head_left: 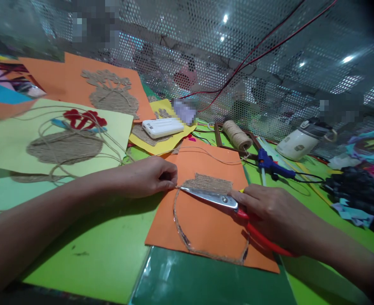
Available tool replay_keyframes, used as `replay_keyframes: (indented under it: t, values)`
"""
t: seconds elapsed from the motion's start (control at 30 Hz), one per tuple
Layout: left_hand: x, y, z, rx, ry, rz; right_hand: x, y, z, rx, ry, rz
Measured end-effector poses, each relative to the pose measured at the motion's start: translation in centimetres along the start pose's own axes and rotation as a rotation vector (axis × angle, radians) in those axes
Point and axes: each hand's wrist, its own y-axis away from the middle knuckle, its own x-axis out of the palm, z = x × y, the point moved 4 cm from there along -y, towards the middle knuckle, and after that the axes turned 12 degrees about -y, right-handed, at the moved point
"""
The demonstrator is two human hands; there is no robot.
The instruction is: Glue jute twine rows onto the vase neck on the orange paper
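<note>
My right hand (269,212) grips red-handled scissors (210,198) by the handles, over an orange sheet (212,224). The blades look closed, their tips touching or nearly touching the fingers of my left hand (151,178). Thumb and forefinger of that hand pinch the jute twine (176,187) at the sheet's left edge. Twine is laid on the sheet as a curved pot outline (182,235), with a filled band of twine rows (214,183) at its top. A loose strand runs over the sheet's upper part.
Behind the sheet stand a twine spool (237,134), a blue glue gun (274,165) and a white bottle (301,140). A white power bank (163,127) rests on a yellow sheet. Finished twine pictures (113,101) lie left. Black scraps (355,190) are at right.
</note>
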Motion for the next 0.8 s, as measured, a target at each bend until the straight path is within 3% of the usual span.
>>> replay_keyframes:
  t: [0.3,0.43,0.53,0.63,0.8]
  values:
    - [-1.0,-0.1,2.0,-0.017,0.173,-0.063,-1.5,-0.2,0.3,0.031,0.033,-0.072]
    - [-1.9,-0.2,2.7,-0.077,0.186,-0.165,-2.8,1.0,-1.7,0.099,-0.034,-0.149]
    - [-2.1,-0.3,2.6,-0.074,0.187,-0.203,-2.8,3.7,-4.4,0.230,-0.060,-0.186]
    - [-2.1,-0.1,2.1,-0.037,0.172,-0.241,-1.9,8.3,-6.7,0.353,-0.123,-0.173]
    - [-2.0,0.0,1.0,0.054,0.143,-0.253,-0.7,16.1,-8.4,0.538,-0.230,-0.146]
